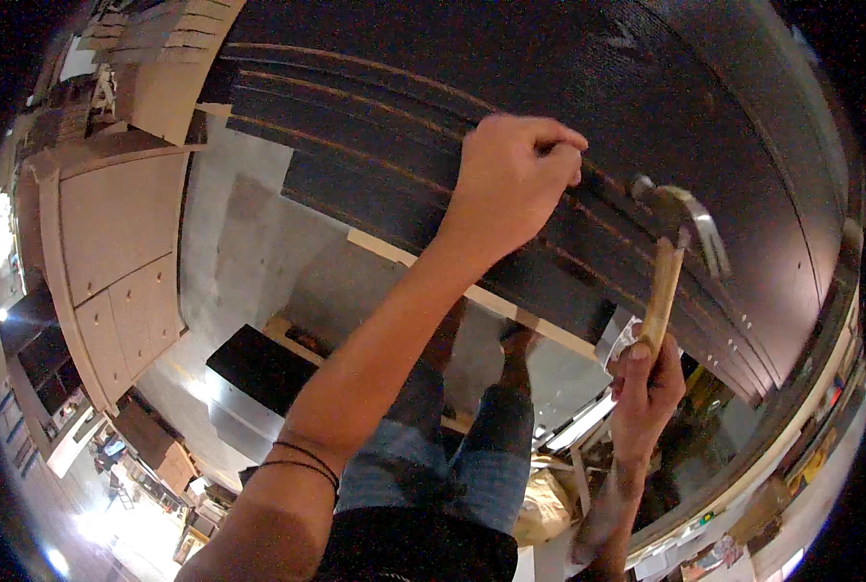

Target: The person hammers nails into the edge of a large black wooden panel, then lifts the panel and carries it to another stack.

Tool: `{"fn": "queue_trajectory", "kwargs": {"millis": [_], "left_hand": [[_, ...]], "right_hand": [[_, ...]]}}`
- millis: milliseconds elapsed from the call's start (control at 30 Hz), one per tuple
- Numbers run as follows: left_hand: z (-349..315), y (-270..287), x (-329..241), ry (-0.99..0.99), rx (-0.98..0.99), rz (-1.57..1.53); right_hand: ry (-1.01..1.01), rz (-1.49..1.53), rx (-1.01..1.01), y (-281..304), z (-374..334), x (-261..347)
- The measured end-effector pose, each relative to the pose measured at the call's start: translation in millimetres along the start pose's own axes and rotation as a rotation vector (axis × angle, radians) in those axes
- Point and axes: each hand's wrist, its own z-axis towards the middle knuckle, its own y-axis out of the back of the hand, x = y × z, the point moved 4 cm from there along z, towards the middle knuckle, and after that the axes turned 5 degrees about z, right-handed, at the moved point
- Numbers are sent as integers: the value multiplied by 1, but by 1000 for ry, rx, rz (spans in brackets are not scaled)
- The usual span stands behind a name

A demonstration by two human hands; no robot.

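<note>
In my right hand (646,383) is a claw hammer (662,291), gripped by its wooden handle with the metal head pointing away from me. The hammer head hangs over dark boards (365,160), which lie stacked with their edges stepped and brownish lines along them. My left hand (515,175) is closed in a pinch above these boards, left of the hammer head. Whatever its fingers hold, if anything, is hidden or too small to make out. Beyond both hands stretches a wide dark panel (646,78).
A pale wooden strip (379,245) runs along the near side of the boards. To the left stands a brown cabinet (122,233) with doors and drawers. A black-topped box (263,369) sits on the grey floor (229,252). Cardboard pieces (166,92) are stacked at the far left.
</note>
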Motion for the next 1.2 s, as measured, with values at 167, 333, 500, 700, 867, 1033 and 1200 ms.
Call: {"fn": "queue_trajectory", "kwargs": {"millis": [167, 333, 500, 700, 867, 1033, 1200], "left_hand": [[18, -8, -8, -181, -24, 420], [23, -10, -4, -129, 35, 369], [14, -2, 5, 83, 93, -1], [-8, 28, 14, 311, 7, -349], [-40, 32, 18, 467, 12, -552], [-58, 38, 28, 512, 84, -553], [-65, 31, 30, 516, 141, -532]], "right_hand": [[-24, -22, 35, -2, 4, 0], [-18, -82, 35, -1, 2, -6], [116, -235, 22, -4, 16, 18], [450, -100, -86, -5, 13, 48], [208, -579, 118, -30, 46, 22], [418, -333, -5, -20, 33, 41], [280, -496, 61, -27, 43, 36]]}}
